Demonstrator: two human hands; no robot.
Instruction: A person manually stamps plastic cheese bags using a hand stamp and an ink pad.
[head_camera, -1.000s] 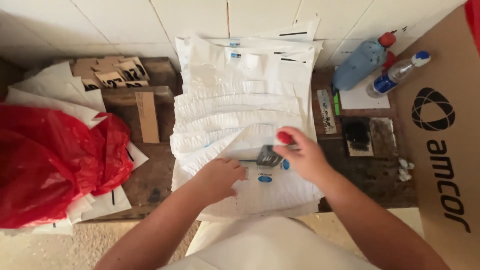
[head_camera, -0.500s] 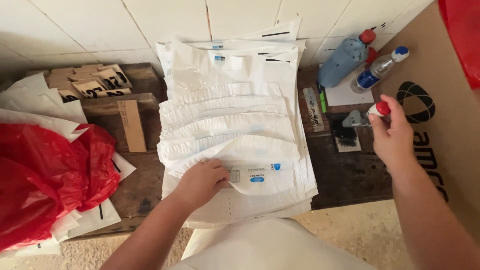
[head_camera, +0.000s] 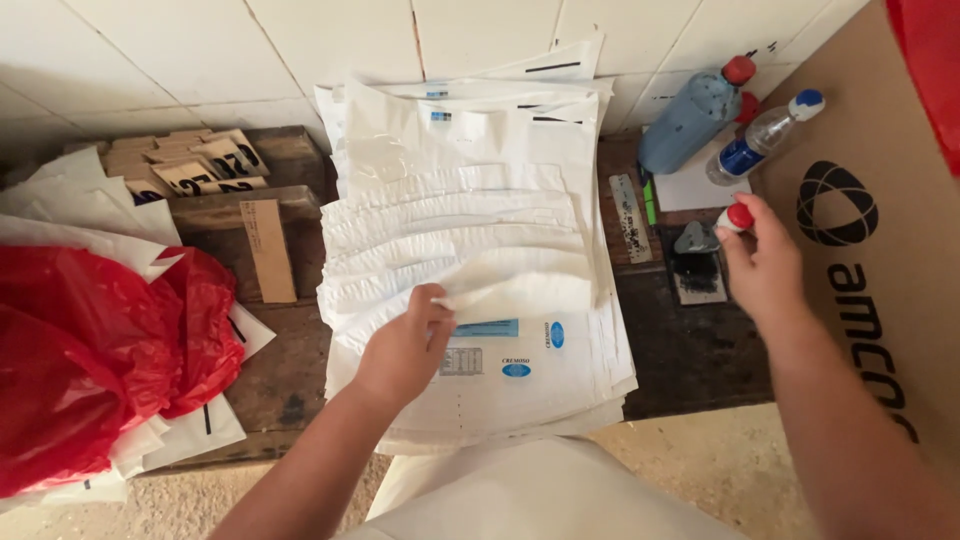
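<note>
The left hand (head_camera: 400, 350) is pinched shut on the lower edge of a white bag (head_camera: 520, 290), thumb and fingers closed on the flap and lifting it clear of the sheet beneath, whose blue printed marks show just right of the knuckles. That bag is the front one of a stack (head_camera: 460, 200) of white bags, fanned like shingles up toward the tiled wall (head_camera: 200, 50), on the middle of a dark wooden bench (head_camera: 690, 350).

The right hand (head_camera: 765, 265) is closed round a red-topped stamp (head_camera: 715, 228), its grey foot set down on a black ink pad (head_camera: 700, 278) at the bench's right end — well apart from the stack, with a strip of bare dark wood between.

Open room is narrow. The stack's right edge runs just beside a metal ruler (head_camera: 630, 215); past the pad a big cardboard box (head_camera: 880, 200) walls off the right side, close behind the right hand. Behind the pad lie a blue bottle (head_camera: 690, 115) and a clear bottle (head_camera: 765, 140), tilted toward the wall. To the left of the stack a thin wood strip (head_camera: 270, 250) lies on the bench, number cards (head_camera: 195, 165) behind it, and a red plastic bag (head_camera: 90, 360) heaped over more white sheets crowds the left end. The front edge of the stack overhangs the bench toward the person.
</note>
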